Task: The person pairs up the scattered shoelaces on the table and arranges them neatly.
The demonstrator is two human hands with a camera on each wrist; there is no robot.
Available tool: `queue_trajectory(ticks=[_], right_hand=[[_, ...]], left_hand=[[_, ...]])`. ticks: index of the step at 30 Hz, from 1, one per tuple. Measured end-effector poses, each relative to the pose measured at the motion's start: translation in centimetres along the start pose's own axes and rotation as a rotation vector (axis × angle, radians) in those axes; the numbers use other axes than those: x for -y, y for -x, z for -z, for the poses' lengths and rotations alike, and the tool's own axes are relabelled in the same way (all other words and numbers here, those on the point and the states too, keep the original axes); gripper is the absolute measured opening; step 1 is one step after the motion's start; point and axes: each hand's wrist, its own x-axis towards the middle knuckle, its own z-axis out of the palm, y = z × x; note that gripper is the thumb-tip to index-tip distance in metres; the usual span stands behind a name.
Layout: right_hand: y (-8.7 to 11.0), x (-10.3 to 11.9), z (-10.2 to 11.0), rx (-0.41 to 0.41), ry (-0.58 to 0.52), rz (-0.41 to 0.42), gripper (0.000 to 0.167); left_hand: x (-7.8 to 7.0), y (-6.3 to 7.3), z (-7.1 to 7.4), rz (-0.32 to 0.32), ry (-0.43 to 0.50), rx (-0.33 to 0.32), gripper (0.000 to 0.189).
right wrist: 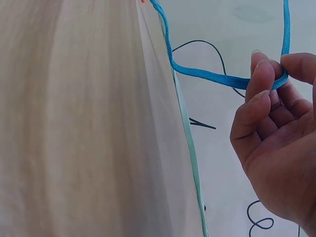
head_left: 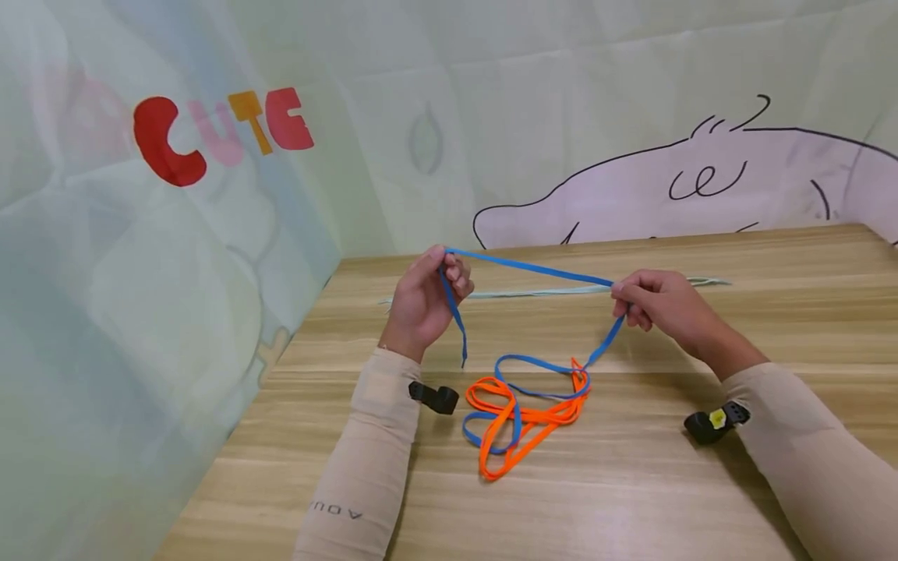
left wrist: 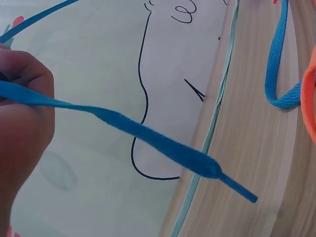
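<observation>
Pinching a flat, woven blue lace [head_left: 529, 267] with the fingers of the left hand [head_left: 426, 296] a little short of its end, and again farther along with the fingers of the right hand [head_left: 662, 306], gripping narrowly at both places. Holding one span straight above a wood-grain table [head_left: 596, 499], sloping slightly down toward the right hand in the head view. Letting the free end, finished in a slim blue tip [left wrist: 239, 187], hang below the left hand. Bending the lace sharply among the fingers of the right hand, and trailing the rest down to the table in loose loops overlapping a flat, bright orange lace [head_left: 550, 413] heaped in long folds. Seen before a thin, pale green lace [head_left: 533, 294] laid nearly straight across the table's far part, and before a pale, creased backdrop [head_left: 435, 70] printed with coloured letters [head_left: 245, 105] reading "CUTE".
</observation>
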Motion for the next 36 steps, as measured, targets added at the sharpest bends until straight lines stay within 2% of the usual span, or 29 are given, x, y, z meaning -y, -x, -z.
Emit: queue_trajectory(ticks=[6, 13, 23, 30, 36], right_hand=[[0.0, -0.1, -0.1, -0.004, -0.009, 0.012, 0.039], [0.0, 0.0, 0.0, -0.016, -0.013, -0.009, 0.039], [0.0, -0.1, 0.2, -0.011, 0.0, -0.02, 0.039], [-0.1, 0.0, 0.1, -0.017, -0.009, -0.01, 0.038], [-0.1, -0.1, 0.0, -0.022, -0.018, -0.011, 0.04]], left_hand=[[-0.1, 0.0, 0.2, 0.004, 0.001, -0.005, 0.023], [-0.1, 0.1, 0.4, 0.023, 0.029, -0.06, 0.023], [-0.2, 0.0, 0.6, 0.035, 0.059, -0.099, 0.026], [-0.3, 0.2, 1.0, 0.014, 0.042, -0.143, 0.029], [-0.3, 0.2, 1.2, 0.018, 0.045, -0.139, 0.032]])
